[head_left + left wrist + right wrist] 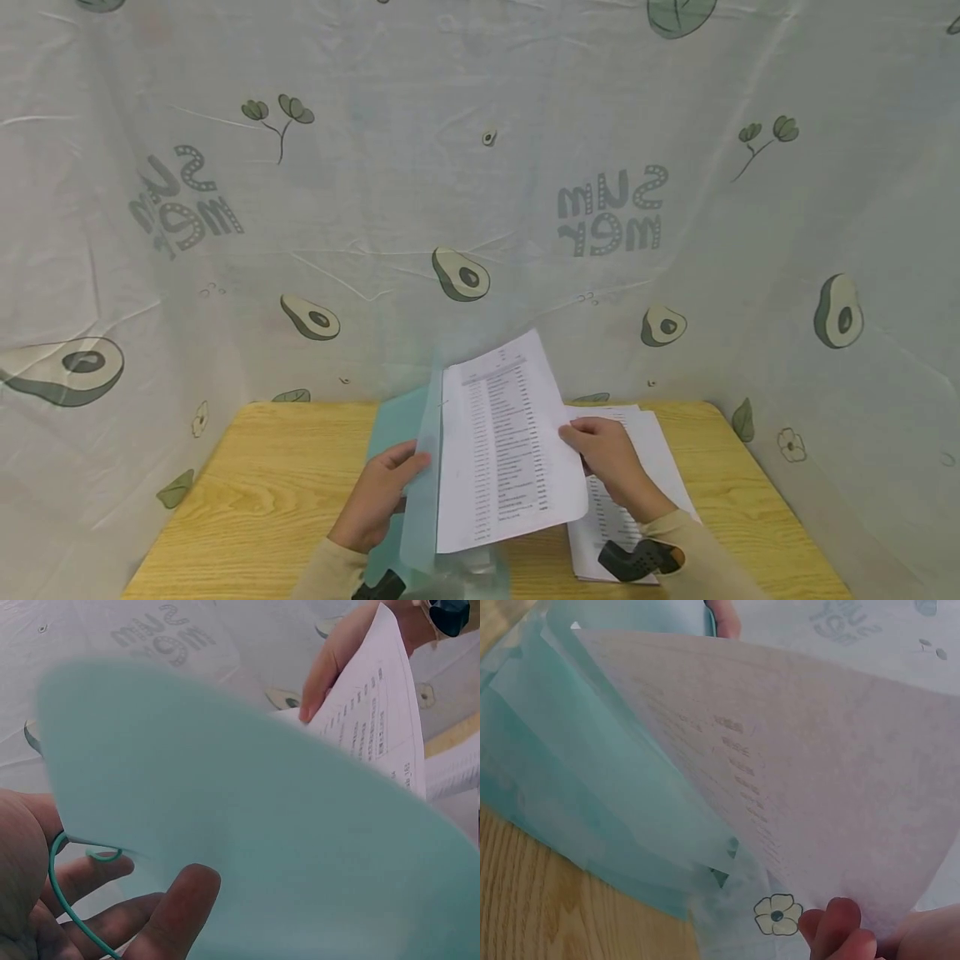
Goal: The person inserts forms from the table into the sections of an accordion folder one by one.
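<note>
A teal translucent folder (422, 508) stands partly raised over the table, its cover pinched at the left edge by my left hand (381, 493). A teal elastic cord (54, 877) loops by that hand's fingers in the left wrist view. My right hand (611, 458) pinches the right edge of a printed sheet (498, 450), which is tilted up with its left edge against the folder. From behind, the sheet (817, 750) bends slightly between folder and fingers (838, 922). Whether more pages are behind it, I cannot tell.
A stack of printed papers (663, 450) lies on the wooden table (277, 483), partly under my right forearm. A pale curtain (480, 192) with avocado prints hangs behind and at both sides. Dark straps (637, 560) sit on my wrists.
</note>
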### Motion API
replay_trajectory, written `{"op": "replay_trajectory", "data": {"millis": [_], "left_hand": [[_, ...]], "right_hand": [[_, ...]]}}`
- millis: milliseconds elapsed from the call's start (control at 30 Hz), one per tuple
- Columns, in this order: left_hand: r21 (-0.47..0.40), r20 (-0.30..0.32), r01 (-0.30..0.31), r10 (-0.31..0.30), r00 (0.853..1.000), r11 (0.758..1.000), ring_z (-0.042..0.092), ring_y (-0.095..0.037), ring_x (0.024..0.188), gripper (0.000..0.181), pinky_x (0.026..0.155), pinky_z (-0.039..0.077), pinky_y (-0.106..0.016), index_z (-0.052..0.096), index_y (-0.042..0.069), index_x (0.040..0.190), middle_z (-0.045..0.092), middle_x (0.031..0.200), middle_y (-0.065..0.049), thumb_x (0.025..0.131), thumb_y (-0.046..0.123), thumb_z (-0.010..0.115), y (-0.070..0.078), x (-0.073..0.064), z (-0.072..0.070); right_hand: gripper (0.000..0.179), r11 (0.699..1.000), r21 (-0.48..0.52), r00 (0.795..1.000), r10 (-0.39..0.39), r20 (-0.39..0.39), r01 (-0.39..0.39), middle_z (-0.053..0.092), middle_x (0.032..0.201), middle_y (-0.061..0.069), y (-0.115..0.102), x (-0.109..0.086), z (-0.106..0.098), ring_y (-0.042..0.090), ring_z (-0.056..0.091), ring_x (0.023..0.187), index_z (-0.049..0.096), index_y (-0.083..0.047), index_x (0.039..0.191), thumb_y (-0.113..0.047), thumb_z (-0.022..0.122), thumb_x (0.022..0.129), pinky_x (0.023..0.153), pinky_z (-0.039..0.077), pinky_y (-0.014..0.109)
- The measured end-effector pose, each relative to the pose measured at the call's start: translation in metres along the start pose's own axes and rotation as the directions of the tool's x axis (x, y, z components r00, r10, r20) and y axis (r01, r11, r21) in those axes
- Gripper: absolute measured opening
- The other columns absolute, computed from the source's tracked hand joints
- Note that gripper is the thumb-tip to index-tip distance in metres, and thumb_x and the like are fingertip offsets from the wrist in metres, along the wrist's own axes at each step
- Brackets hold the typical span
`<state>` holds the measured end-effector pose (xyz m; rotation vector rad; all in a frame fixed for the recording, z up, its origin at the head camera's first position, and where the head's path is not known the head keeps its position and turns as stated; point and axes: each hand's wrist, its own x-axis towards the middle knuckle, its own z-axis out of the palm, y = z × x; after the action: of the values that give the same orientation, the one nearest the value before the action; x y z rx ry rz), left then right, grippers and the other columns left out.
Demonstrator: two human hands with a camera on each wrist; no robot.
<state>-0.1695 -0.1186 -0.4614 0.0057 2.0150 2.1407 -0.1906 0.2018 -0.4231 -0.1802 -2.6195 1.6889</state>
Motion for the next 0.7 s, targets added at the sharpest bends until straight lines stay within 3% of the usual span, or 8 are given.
{"op": "replay_trajectory", "data": {"millis": [700], "left_hand": [[-0.020, -0.005, -0.011, 0.011, 1.000, 1.000, 0.072, -0.029, 0.102, 0.053, 0.076, 0.061, -0.043, 0.056, -0.001, 0.145, 0.067, 0.130, -0.022, 0.103, 0.030, 0.065, -0.0009, 0.0009, 0.0007]], "right_hand": [[0.022, 1.000, -0.027, 1.000, -0.009, 0.012, 0.010, 0.073, 0.083, 0.009, -0.0068, -0.0025, 0.0094, 0.019, 0.064, 0.063, 0.075, 0.004, 0.107, -0.015, 0.065, 0.100, 0.053, 0.052, 0.026]]}}
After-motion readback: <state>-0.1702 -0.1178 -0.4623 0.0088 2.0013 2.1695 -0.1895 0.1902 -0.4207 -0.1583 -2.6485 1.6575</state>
